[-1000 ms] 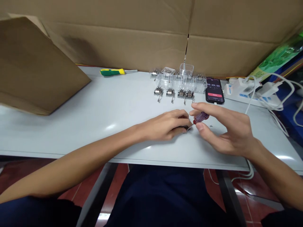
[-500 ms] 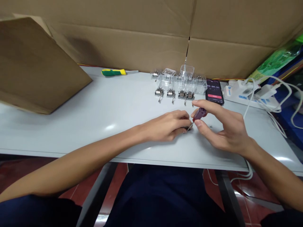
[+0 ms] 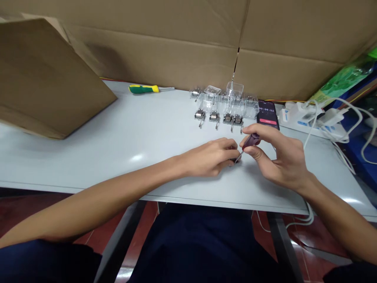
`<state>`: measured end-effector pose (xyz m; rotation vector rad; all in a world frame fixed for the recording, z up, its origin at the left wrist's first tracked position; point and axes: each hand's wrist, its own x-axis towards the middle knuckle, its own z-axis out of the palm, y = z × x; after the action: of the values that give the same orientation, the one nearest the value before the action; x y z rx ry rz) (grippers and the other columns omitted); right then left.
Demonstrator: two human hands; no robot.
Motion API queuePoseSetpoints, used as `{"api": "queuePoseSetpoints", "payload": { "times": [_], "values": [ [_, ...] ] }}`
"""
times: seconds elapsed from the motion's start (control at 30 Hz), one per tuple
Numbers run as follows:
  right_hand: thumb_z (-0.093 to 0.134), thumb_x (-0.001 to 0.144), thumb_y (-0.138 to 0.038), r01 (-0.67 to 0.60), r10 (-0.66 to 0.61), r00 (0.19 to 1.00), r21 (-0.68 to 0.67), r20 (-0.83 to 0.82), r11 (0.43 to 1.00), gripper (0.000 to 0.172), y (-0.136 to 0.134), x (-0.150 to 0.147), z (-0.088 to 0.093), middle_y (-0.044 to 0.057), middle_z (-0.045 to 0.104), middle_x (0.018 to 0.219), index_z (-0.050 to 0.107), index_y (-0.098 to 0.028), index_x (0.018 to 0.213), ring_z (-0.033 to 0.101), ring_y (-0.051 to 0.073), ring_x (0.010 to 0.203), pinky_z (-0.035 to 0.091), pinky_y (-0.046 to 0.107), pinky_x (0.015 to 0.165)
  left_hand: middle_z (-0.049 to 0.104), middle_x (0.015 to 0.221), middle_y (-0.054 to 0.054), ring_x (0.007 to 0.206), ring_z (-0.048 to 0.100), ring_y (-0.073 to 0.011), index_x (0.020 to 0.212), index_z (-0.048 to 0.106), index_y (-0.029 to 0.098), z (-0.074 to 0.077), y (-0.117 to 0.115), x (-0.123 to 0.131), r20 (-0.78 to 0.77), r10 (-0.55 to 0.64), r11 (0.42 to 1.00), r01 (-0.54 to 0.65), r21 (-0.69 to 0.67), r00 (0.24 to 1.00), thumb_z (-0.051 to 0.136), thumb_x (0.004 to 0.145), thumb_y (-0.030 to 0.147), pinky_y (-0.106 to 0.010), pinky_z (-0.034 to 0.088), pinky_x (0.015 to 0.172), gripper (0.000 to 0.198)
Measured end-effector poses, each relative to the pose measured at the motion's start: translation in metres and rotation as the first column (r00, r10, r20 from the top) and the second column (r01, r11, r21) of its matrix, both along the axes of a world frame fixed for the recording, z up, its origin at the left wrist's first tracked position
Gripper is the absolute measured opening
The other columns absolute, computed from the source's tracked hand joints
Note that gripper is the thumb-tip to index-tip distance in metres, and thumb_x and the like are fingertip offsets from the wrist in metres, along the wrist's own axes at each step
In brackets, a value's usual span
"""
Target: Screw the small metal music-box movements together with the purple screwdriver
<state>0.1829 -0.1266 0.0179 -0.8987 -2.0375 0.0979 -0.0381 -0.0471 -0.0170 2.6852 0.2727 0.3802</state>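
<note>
My left hand (image 3: 213, 157) rests on the grey table (image 3: 132, 137), its fingers closed over a small dark part that is mostly hidden. My right hand (image 3: 277, 157) pinches a small screwdriver with a dark red handle (image 3: 250, 140) between thumb and fingertips. The screwdriver's metal tip points down-left into the part under my left fingers. Behind my hands stands a row of small metal mechanisms (image 3: 218, 116) with cranks.
Clear plastic boxes (image 3: 232, 96) sit behind the mechanisms. A phone (image 3: 267, 114) showing a timer lies to their right, beside a white power strip with cables (image 3: 318, 114). A green-yellow screwdriver (image 3: 144, 89) lies at the back. Cardboard (image 3: 44, 78) leans at left and lines the rear.
The timer on the phone has advanced. My right hand has turned the red-handled screwdriver slightly and moved closer to my left hand; the view shifted a little.
</note>
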Motion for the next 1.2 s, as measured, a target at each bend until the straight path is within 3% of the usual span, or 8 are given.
{"api": "queuePoseSetpoints", "payload": {
  "times": [0.33, 0.5, 0.53, 0.63, 0.7, 0.83, 0.97, 1.2],
  "values": [
    [0.070, 0.092, -0.013, 0.025, -0.029, 0.998, -0.067, -0.052, 0.997, 0.045, 0.004, -0.001, 0.000, 0.002, 0.075, 0.102, 0.063, -0.029, 0.133, 0.071, 0.018, 0.081, 0.061, 0.035, 0.080, 0.061, 0.117, -0.014, 0.108, 0.061, -0.0269, 0.119, 0.066, 0.016, 0.003, -0.001, 0.000, -0.004, -0.001, 1.000, 0.001, 0.000, 1.000, 0.051, 0.101, 0.016, -0.041, 0.053, 0.093, 0.023],
    [0.075, 0.091, -0.026, 0.109, -0.132, 0.967, -0.111, -0.217, 0.988, 0.037, 0.005, 0.029, 0.021, 0.002, 0.071, 0.096, 0.065, -0.030, 0.127, 0.072, 0.021, 0.082, 0.061, 0.038, 0.076, 0.062, 0.121, -0.014, 0.111, 0.062, -0.0259, 0.122, 0.067, 0.017, 0.004, -0.001, -0.001, -0.011, 0.005, 1.000, -0.005, -0.019, 1.000, 0.050, 0.103, 0.017, -0.041, 0.053, 0.097, 0.026],
    [0.076, 0.090, -0.029, 0.127, -0.156, 0.968, -0.151, -0.196, 0.980, 0.035, 0.005, 0.038, 0.027, 0.002, 0.070, 0.095, 0.066, -0.029, 0.124, 0.072, 0.021, 0.081, 0.061, 0.037, 0.074, 0.062, 0.122, -0.014, 0.112, 0.063, -0.0258, 0.123, 0.067, 0.017, 0.004, -0.001, -0.001, -0.010, 0.005, 1.000, -0.005, -0.025, 1.000, 0.050, 0.103, 0.017, -0.041, 0.053, 0.097, 0.026],
    [0.078, 0.089, -0.035, 0.174, -0.153, 0.984, -0.296, 0.094, 0.939, 0.031, 0.006, 0.061, 0.040, 0.003, 0.074, 0.095, 0.069, -0.026, 0.117, 0.073, 0.021, 0.083, 0.061, 0.036, 0.080, 0.063, 0.123, -0.014, 0.112, 0.063, -0.0253, 0.123, 0.067, 0.017, 0.003, 0.000, -0.002, -0.007, 0.003, 1.000, -0.003, -0.028, 1.000, 0.050, 0.103, 0.017, -0.040, 0.053, 0.098, 0.027],
    [0.076, 0.089, -0.035, 0.219, -0.213, 0.976, -0.262, 0.052, 0.940, 0.032, 0.009, 0.068, 0.042, 0.003, 0.073, 0.094, 0.066, -0.025, 0.118, 0.073, 0.020, 0.081, 0.061, 0.035, 0.076, 0.062, 0.124, -0.014, 0.113, 0.063, -0.0252, 0.124, 0.067, 0.017, 0.002, 0.000, -0.002, -0.012, 0.004, 1.000, -0.004, -0.020, 1.000, 0.050, 0.103, 0.018, -0.040, 0.053, 0.098, 0.027],
    [0.070, 0.092, -0.032, 0.302, -0.222, 0.935, -0.295, 0.277, 0.907, 0.022, 0.014, 0.066, 0.038, 0.001, 0.073, 0.096, 0.064, -0.029, 0.113, 0.071, 0.021, 0.085, 0.053, 0.030, 0.061, 0.062, 0.124, -0.014, 0.114, 0.062, -0.0254, 0.125, 0.066, 0.016, 0.001, 0.000, -0.002, -0.018, 0.009, 1.000, -0.009, 0.002, 1.000, 0.050, 0.104, 0.019, -0.041, 0.053, 0.099, 0.027],
    [0.066, 0.094, -0.032, 0.328, -0.228, 0.920, -0.305, 0.320, 0.894, 0.021, 0.016, 0.061, 0.036, -0.001, 0.073, 0.096, 0.062, -0.032, 0.114, 0.072, 0.023, 0.087, 0.049, 0.033, 0.060, 0.062, 0.122, -0.013, 0.112, 0.063, -0.0245, 0.123, 0.067, 0.017, 0.001, 0.000, -0.002, -0.002, 0.006, 1.000, -0.006, 0.009, 1.000, 0.051, 0.103, 0.019, -0.039, 0.053, 0.098, 0.025],
    [0.063, 0.095, -0.031, 0.329, -0.214, 0.910, -0.305, 0.354, 0.894, 0.022, 0.013, 0.061, 0.038, 0.001, 0.074, 0.100, 0.060, -0.032, 0.117, 0.071, 0.025, 0.088, 0.051, 0.039, 0.071, 0.062, 0.121, -0.013, 0.110, 0.063, -0.0236, 0.124, 0.066, 0.018, 0.003, 0.000, -0.001, -0.013, 0.002, 1.000, -0.002, 0.015, 1.000, 0.050, 0.104, 0.019, -0.038, 0.053, 0.096, 0.026]
  ]
}}
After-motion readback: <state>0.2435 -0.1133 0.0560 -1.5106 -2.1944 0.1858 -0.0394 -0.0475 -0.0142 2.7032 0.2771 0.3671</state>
